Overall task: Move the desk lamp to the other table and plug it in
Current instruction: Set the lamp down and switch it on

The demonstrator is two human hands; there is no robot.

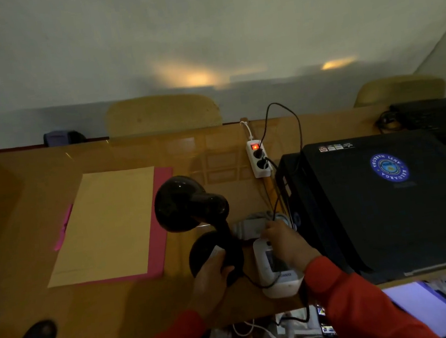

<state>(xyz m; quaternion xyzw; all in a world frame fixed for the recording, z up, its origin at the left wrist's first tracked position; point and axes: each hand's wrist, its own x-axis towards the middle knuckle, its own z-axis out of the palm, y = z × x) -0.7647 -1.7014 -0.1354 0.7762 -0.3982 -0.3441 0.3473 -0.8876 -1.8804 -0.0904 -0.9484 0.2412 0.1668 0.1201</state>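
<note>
Here, glossy black desk lamp [193,214], left hand [211,275] fingers gripping its round base.

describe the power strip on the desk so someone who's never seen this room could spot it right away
Start at the long wooden desk and find the big black printer on its right half. Just left of the printer's far corner lies a short white power strip, pointing toward the wall. It is the only thing there with a glowing red switch, and two black plugs sit in its sockets.
</note>
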